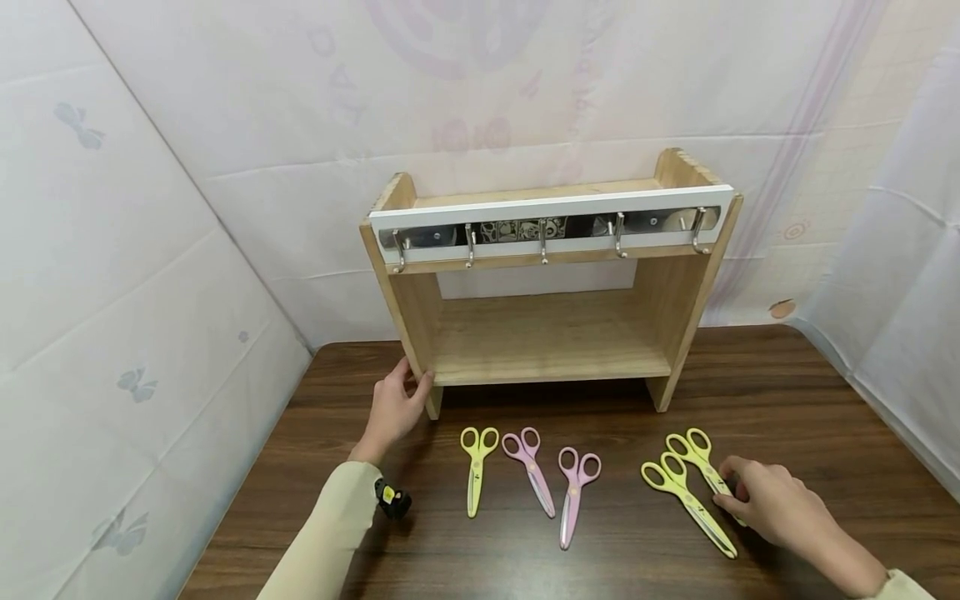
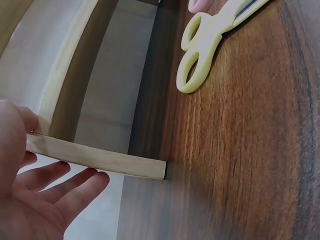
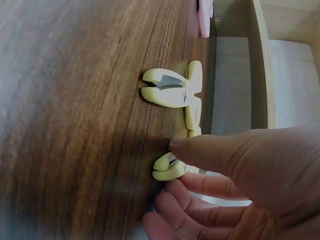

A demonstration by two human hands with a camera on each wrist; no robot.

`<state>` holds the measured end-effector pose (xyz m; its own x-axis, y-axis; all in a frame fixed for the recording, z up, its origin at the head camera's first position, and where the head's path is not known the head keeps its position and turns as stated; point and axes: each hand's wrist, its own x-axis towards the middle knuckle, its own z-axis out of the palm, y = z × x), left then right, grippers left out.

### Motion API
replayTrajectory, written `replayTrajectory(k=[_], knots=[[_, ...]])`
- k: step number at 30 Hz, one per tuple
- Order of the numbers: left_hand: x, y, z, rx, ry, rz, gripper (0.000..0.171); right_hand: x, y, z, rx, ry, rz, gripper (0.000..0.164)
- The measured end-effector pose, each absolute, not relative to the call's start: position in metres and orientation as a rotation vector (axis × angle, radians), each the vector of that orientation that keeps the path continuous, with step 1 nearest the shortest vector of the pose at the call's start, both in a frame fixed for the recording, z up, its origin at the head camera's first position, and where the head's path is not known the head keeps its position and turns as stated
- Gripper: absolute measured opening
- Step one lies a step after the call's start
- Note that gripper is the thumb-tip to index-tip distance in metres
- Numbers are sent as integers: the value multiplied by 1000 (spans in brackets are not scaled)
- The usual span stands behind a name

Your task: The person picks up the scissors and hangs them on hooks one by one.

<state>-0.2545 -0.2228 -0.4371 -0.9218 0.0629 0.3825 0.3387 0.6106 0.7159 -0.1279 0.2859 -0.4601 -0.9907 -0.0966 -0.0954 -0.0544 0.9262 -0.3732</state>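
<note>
On dark wood-grained table (image 1: 637, 575): right fingers (image 3: 215, 187) pinch tapered yellow scissors (image 1: 705, 464); left fingers (image 2: 82, 192) grip flat pale-wood shelf side (image 2: 115, 161).

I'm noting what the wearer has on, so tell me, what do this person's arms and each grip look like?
The left sleeve is plain, pale cream and covers the forearm, with a small black-and-yellow device at the wrist. Only a similarly pale end of the right sleeve shows. The left grip and right grip are both bare and ungloved.
</note>
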Motion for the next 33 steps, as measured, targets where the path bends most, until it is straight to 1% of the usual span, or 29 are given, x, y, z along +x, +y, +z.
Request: replayTrajectory(k=[6, 12, 20, 26, 33], knots=[[-254, -223, -437, -315, -2532, -1223, 43, -128, 286, -459, -106, 2976, -576, 24], [-254, -223, -437, -299, -2536, -1223, 42, -127, 289, -462, -131, 3056, -580, 16], [-254, -222, -437, -305, -2538, -1210, 43, -128, 291, -457, -148, 3073, -610, 16], [-254, -223, -437, -297, -2533, -1220, 43, -132, 299, -438, -112, 3060, -567, 12], [-254, -223, -439, -314, -2519, -1219, 43, -137, 308, -402, -196, 3222, -499, 9]])
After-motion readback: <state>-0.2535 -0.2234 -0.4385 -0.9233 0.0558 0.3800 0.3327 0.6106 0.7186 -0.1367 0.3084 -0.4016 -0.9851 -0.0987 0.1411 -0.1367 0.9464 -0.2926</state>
